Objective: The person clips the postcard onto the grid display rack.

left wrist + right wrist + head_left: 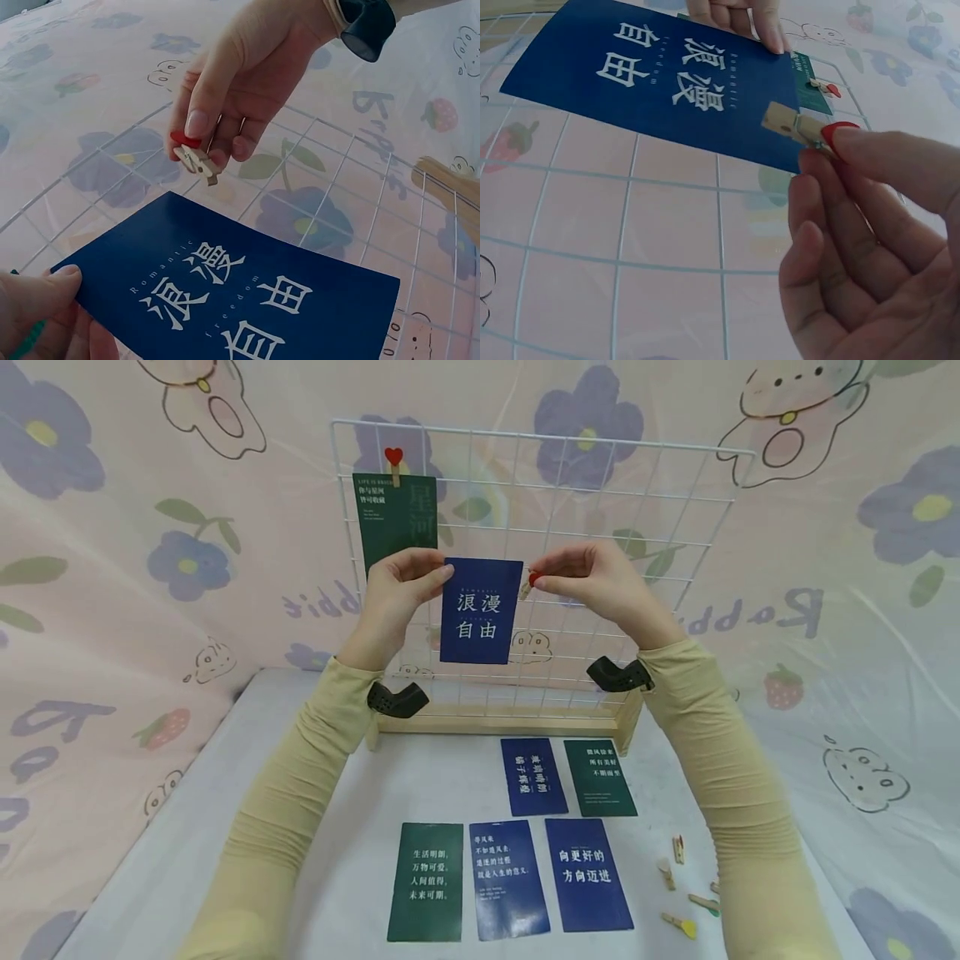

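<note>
In front of a white wire grid (517,435), my left hand (397,597) pinches a blue card (480,652) with white characters by its upper left corner. The card hangs upright, its printed side toward me. Beside its upper right corner, my right hand (603,581) holds a small wooden clothespin (784,120) between thumb and fingers. A red heart (184,139) tops this clothespin, and the thumb presses on it. In the left wrist view, a gap shows between clothespin and card. At the grid's upper left hangs a green card (397,522), held by another red-heart clothespin (394,458).
The grid stands in a wooden base (495,725) on a white table (337,860). Several blue and green cards lie in two rows before it, among them a green card (425,920). Loose clothespins, one with a yellow top (687,929), lie by the right sleeve (750,793).
</note>
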`<state>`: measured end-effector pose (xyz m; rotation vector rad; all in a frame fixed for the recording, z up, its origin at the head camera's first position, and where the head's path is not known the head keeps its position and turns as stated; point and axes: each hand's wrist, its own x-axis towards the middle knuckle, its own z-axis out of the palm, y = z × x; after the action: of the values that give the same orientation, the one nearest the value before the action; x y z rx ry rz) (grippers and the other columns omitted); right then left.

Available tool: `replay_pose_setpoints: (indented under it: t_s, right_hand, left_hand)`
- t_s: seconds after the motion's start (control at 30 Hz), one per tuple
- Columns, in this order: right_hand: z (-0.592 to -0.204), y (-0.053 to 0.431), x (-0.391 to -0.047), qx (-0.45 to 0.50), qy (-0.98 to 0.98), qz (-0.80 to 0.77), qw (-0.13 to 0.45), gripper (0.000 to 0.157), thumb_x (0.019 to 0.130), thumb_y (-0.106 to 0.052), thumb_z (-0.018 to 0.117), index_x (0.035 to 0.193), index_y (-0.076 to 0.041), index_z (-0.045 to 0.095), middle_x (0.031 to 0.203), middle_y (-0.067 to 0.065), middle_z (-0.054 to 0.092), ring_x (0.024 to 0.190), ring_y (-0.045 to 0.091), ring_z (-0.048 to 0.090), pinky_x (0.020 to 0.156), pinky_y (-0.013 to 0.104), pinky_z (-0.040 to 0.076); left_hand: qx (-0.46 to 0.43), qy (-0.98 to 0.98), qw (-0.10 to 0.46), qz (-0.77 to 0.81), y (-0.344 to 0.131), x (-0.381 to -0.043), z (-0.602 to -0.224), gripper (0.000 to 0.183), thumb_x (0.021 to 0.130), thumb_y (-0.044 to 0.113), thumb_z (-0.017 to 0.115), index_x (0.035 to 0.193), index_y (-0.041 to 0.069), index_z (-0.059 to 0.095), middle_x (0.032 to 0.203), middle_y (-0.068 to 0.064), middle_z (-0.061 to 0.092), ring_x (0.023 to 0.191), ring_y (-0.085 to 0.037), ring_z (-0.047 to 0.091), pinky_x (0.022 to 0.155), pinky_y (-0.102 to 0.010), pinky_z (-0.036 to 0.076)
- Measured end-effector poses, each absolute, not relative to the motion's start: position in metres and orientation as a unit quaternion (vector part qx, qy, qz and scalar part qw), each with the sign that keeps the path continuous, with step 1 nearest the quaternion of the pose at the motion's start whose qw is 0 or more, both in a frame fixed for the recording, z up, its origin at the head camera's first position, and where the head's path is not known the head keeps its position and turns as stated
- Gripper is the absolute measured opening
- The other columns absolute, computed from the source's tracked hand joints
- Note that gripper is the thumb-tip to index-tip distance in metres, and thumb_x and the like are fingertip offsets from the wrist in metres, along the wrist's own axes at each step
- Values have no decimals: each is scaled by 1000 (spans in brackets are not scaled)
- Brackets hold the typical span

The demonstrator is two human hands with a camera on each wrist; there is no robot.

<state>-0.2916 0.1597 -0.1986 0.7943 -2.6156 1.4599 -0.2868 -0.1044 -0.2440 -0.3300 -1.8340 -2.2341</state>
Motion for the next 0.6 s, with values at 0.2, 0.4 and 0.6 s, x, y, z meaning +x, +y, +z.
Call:
replay_pose_setpoints:
  t_s: [0.2,0.4,0.6]
  right_hand:
    - [-188,154,-299,256,-861,438,38,28,89,-22,70,112,-5,69,103,4,70,101,25,63,90,30,48]
    - [-178,148,-303,250,-871,420,52,28,90,-23,69,112,-5,68,104,4,69,101,26,62,88,29,47]
    - [-169,145,-308,254,-863,432,62,26,91,-22,67,111,-5,68,105,4,68,101,24,60,88,28,47]
  left_hand:
    - [-137,-618,131,-763,-101,-287,-231,17,84,5,73,101,4,69,96,-7,65,87,-18,61,80,-28,53]
    - [-142,-609,140,-768,-98,-288,-221,18,83,4,74,100,3,69,94,-6,66,87,-18,60,81,-28,52]
    - [-138,-608,158,-766,-97,-294,-211,18,82,5,75,100,3,70,92,-6,66,84,-17,60,79,-28,53]
